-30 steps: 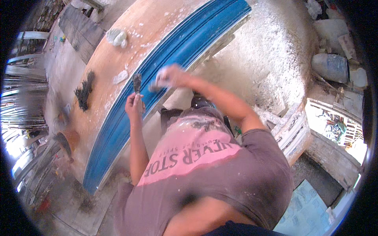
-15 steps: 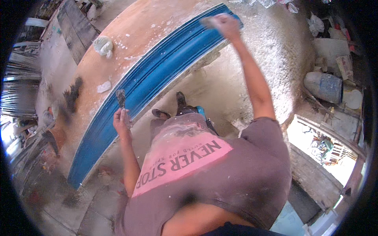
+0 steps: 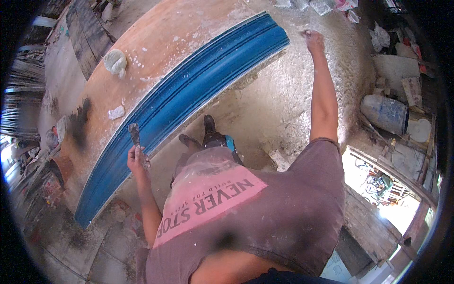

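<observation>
the blue moulding (image 3: 184, 97) lay lengthwise on the orange board (image 3: 156, 42), along the board's edge nearest the person, and its ribbed face looked bare of plaster from end to end. over the last second the right hand (image 3: 314, 40) had travelled from the middle of the moulding out past its far end, arm now straight, fingers closed, on what i cannot tell. that sweep suggested 1 full pass along the profile was finished. the left hand (image 3: 136, 158) had stayed beside the near edge, gripping the scraper (image 3: 135, 133) upright. a white plaster lump (image 3: 115, 62) sat untouched on the board.
</observation>
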`<control>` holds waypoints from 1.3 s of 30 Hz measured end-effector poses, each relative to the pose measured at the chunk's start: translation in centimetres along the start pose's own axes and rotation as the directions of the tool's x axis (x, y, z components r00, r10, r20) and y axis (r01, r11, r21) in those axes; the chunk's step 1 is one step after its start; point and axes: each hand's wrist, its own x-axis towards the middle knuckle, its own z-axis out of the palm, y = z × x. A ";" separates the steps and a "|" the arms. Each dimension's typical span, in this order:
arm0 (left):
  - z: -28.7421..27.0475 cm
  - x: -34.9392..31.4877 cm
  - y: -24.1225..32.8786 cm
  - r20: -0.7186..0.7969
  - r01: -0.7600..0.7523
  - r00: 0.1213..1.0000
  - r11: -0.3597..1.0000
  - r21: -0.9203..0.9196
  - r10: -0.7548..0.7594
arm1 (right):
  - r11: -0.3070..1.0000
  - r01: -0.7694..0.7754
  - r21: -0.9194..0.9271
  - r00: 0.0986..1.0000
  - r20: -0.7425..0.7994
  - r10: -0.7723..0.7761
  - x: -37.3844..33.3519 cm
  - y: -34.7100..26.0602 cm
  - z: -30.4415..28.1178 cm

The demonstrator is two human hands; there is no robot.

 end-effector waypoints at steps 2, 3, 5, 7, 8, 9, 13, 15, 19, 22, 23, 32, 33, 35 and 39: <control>0.2 0.7 0.0 0.003 -0.002 1.000 1.000 0.002 0.002 | 0.981 -0.038 0.192 0.996 -0.068 0.052 0.8 -1.0 0.0; 0.0 0.2 -0.4 -0.027 0.002 1.000 1.000 -0.001 -0.002 | 0.936 0.037 0.350 0.999 -0.029 -0.029 -0.4 -7.2 -1.5; 0.3 -0.2 -0.6 -0.021 0.026 0.999 1.000 0.016 -0.026 | 0.825 0.127 0.551 0.987 0.012 -0.160 -5.9 -17.4 -2.2; 0.6 0.2 -0.1 0.001 0.057 0.998 0.998 0.041 -0.057 | 0.746 0.137 0.651 0.954 0.115 -0.276 -10.4 -23.8 0.5; 0.8 0.1 0.3 -0.009 0.070 0.998 0.993 0.091 -0.069 | 0.712 0.106 0.694 0.919 0.205 -0.336 -11.8 -26.2 1.8; 1.0 -0.3 0.7 -0.034 0.086 0.996 0.987 0.138 -0.082 | 0.710 0.181 0.680 0.932 0.111 -0.344 -11.6 -26.2 4.3; -0.7 -2.6 2.7 -0.122 0.094 0.990 0.980 0.175 -0.073 | 0.866 0.270 0.420 0.951 0.023 -0.308 -1.8 -10.3 9.8; -3.8 3.3 -1.5 0.048 -0.062 0.997 0.986 0.154 0.055 | 0.743 0.379 -0.551 0.748 -0.290 -0.597 4.7 8.8 7.9; -8.3 -6.1 -3.2 -0.252 0.098 0.962 0.995 -0.029 -0.102 | 0.947 -0.005 0.320 0.996 -0.086 0.035 -0.1 -13.9 4.9; -12.0 -5.9 -5.9 -0.301 0.107 0.937 0.965 -0.241 -0.179 | 0.814 0.150 0.560 0.988 -0.125 -0.096 -8.1 -26.5 4.3; -13.2 -5.6 -6.3 -0.314 0.097 0.933 0.961 -0.259 -0.179 | 0.763 0.139 0.631 0.990 -0.080 -0.115 -12.0 -32.7 3.7; -30.6 -0.1 -5.7 -0.505 -0.240 0.863 0.905 -0.351 0.033 | 0.212 0.240 0.947 0.374 0.112 -0.921 -45.7 -75.9 6.7; -33.3 0.4 -6.2 -0.533 -0.276 0.844 0.895 -0.349 0.052 | 0.082 0.259 0.962 0.323 -0.006 -0.946 -49.0 -80.2 6.7; -38.9 1.1 -7.2 -0.609 -0.345 0.791 0.869 -0.354 0.066 | -0.106 0.403 0.909 0.235 -0.214 -0.948 -55.5 -89.1 7.0; -47.2 1.5 -7.8 -0.667 -0.413 0.744 0.803 -0.430 0.026 | -0.147 0.646 0.749 0.169 -0.329 -0.929 -65.3 -105.0 13.0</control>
